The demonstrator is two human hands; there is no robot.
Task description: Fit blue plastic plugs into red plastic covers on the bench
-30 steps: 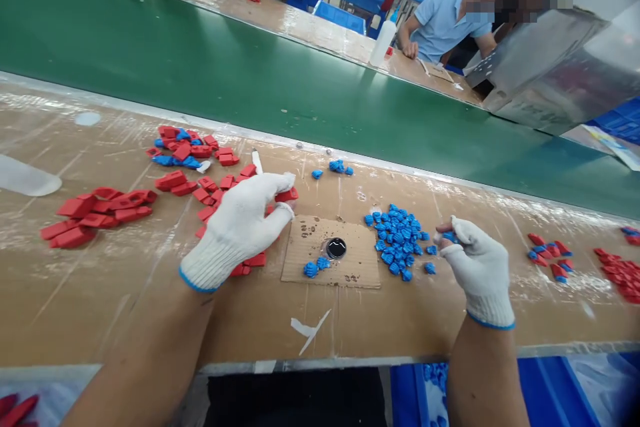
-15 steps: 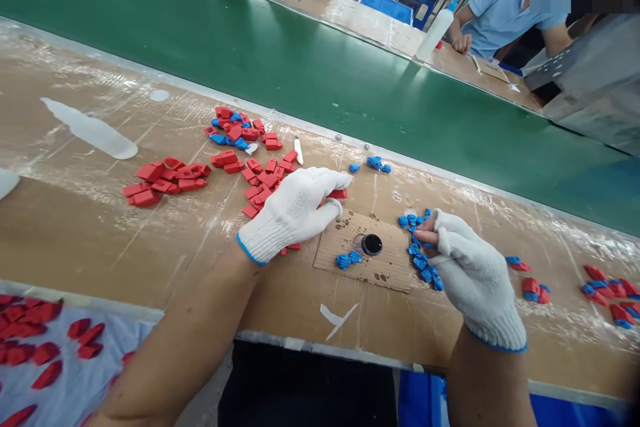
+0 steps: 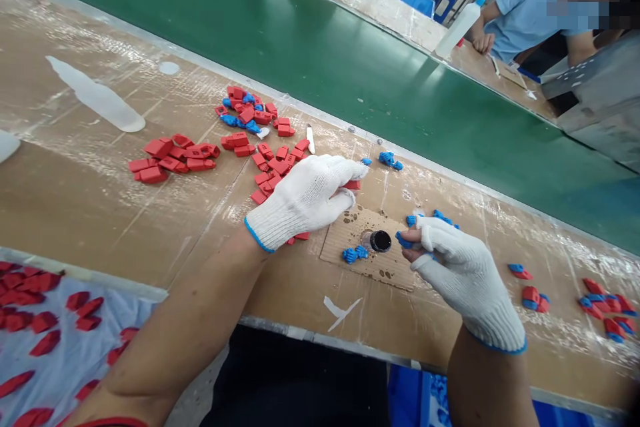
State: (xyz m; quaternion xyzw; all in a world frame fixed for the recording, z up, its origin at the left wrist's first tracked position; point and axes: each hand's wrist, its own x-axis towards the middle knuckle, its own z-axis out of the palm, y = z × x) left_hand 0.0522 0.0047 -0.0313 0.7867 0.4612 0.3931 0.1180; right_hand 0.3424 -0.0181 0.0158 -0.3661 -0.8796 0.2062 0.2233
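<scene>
My left hand [image 3: 307,195], in a white glove with a blue cuff, grips a small red plastic piece [image 3: 353,184] between thumb and fingers. My right hand [image 3: 457,270], gloved with bare fingertips, pinches a small blue plastic piece [image 3: 404,240]. Between the hands lies a cardboard sheet [image 3: 335,247] with dark wet spots. On it stands a small round container [image 3: 381,241] with something black in it, and blue pieces [image 3: 355,254] lie beside that. More blue pieces [image 3: 445,218] lie behind my right hand, which partly hides them.
Red pieces [image 3: 173,159] and a mixed red-and-blue pile [image 3: 245,109] lie to the left. Joined red-and-blue pieces [image 3: 605,303] lie at the right. A green conveyor belt [image 3: 300,53] runs behind the table. Across it are a white bottle [image 3: 457,30] and a person in blue [image 3: 525,20].
My right hand has come away from the blue pile with a blue piece in its fingertips, closer to the round container. My left hand still holds the red piece. The view has shifted slightly.
</scene>
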